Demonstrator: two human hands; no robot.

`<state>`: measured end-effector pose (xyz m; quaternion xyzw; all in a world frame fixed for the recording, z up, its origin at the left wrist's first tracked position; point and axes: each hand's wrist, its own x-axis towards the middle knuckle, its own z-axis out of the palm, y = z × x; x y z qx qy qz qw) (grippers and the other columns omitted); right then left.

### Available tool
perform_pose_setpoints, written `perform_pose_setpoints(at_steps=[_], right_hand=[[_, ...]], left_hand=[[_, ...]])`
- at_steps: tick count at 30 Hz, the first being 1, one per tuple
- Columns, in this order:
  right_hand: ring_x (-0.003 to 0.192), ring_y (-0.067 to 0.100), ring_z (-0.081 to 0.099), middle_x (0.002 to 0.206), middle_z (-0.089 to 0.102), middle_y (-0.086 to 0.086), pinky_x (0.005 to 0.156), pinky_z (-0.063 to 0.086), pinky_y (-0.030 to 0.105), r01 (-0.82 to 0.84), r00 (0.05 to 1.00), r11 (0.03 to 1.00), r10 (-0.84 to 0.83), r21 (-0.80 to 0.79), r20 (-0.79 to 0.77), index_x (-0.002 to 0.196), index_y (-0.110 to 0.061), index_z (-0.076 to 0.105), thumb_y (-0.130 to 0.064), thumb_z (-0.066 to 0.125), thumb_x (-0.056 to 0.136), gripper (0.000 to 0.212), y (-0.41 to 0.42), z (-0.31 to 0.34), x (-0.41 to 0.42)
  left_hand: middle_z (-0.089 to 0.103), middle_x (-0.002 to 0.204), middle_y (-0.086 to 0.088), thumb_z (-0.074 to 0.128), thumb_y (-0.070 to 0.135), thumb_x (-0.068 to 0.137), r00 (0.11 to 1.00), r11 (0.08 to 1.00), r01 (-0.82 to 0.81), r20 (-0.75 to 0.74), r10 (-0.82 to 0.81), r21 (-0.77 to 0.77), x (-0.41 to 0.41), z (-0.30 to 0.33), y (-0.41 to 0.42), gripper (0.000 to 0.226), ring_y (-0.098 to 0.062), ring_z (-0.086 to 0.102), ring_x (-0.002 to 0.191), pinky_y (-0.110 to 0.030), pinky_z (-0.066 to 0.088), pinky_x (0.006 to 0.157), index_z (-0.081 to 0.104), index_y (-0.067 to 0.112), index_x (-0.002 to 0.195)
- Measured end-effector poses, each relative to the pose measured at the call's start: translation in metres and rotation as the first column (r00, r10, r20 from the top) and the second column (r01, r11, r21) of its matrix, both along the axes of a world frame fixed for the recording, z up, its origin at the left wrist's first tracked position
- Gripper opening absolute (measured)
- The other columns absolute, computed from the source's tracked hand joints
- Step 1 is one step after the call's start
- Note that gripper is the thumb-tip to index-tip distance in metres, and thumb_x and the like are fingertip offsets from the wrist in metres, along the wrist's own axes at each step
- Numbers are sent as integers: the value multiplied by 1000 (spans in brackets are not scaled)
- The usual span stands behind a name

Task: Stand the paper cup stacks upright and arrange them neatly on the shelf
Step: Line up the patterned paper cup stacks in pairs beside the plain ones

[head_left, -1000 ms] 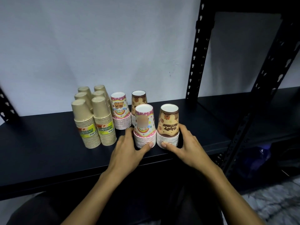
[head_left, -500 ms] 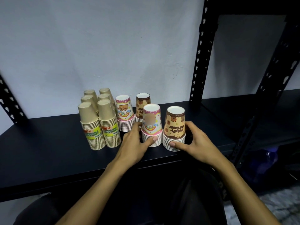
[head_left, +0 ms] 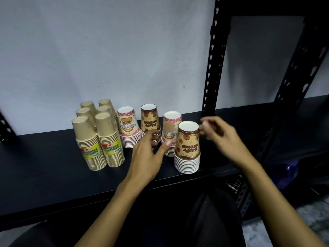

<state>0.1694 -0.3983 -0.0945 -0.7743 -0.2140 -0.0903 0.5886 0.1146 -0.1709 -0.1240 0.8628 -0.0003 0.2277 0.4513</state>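
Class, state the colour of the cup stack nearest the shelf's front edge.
Brown and tan cup stack, white rims; head view.

Black shelf (head_left: 44,166); ten cup stacks (head_left: 99,139) upright, rims down.

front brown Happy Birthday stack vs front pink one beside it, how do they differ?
The front brown stack has a brown-and-tan print; the front pink stack is pink and white with a rainbow. The brown stack sits nearer the shelf edge; the pink stack is set back, partly hidden behind it. The left hand thumb touches the pink stack only. Both stand rim-down.
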Motion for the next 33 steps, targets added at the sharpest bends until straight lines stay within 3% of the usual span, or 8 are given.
perform_pose_setpoints(at_steps=[3,6,10,15,18,21,28,33], right_hand=[[95,11,72,101,76,1,85,56,27,63,998,996,-62,58,-18,110,-18,68,-50,64,91,37,16,26,24],[95,13,72,103,76,-1,82,59,29,-24,993,999,20,-37,-116,111,-16,71,-46,72,89,37,39,46,44],[81,5,73,102,77,1,72,58,18,-249,939,959,204,-138,-278,115,-5,73,-26,74,90,33,53,52,57],[111,23,71,114,76,7,100,56,43,-298,933,936,244,-185,-265,119,-9,72,-29,69,94,32,51,48,69],[116,27,69,116,76,6,106,50,54,-327,925,927,274,-183,-263,119,-12,73,-30,68,94,31,44,45,71],[114,26,70,118,75,9,104,52,51,-346,920,923,299,-167,-254,124,-9,70,-24,65,97,32,39,43,65],[115,30,68,118,73,13,98,57,49,-367,919,909,322,-197,-227,125,-8,65,-29,65,95,36,41,46,53],[110,14,66,121,68,0,99,55,38,-232,969,840,246,-491,-37,133,-20,61,-60,70,74,72,41,70,38]], left_hand=[[64,123,18,71,54,86,995,998,70,68,-70,5,-18,11,-22,58,4,61,110,-18,51,91,53,28,135],[61,126,21,77,53,81,990,991,117,67,-121,57,-16,11,-40,64,6,58,112,-8,45,91,47,36,135],[64,129,16,81,44,80,991,993,116,68,-118,31,-10,8,-42,67,0,62,115,-19,52,97,51,29,138],[60,118,24,83,39,80,994,994,98,33,-99,54,-19,10,-13,72,12,59,98,1,45,80,50,29,143],[67,124,15,84,39,78,998,995,60,-5,-60,76,-22,13,15,72,-1,65,105,-13,53,89,51,28,142],[70,124,9,85,37,77,999,996,34,-44,-30,88,-20,17,39,72,-6,67,110,-31,55,99,53,25,140],[68,129,9,86,44,74,995,993,24,-101,-12,120,-17,23,58,78,-6,68,112,-39,53,103,51,28,141],[66,128,9,75,53,80,1000,974,9,24,-15,225,-20,57,52,64,-8,63,117,-39,52,102,53,27,134]])
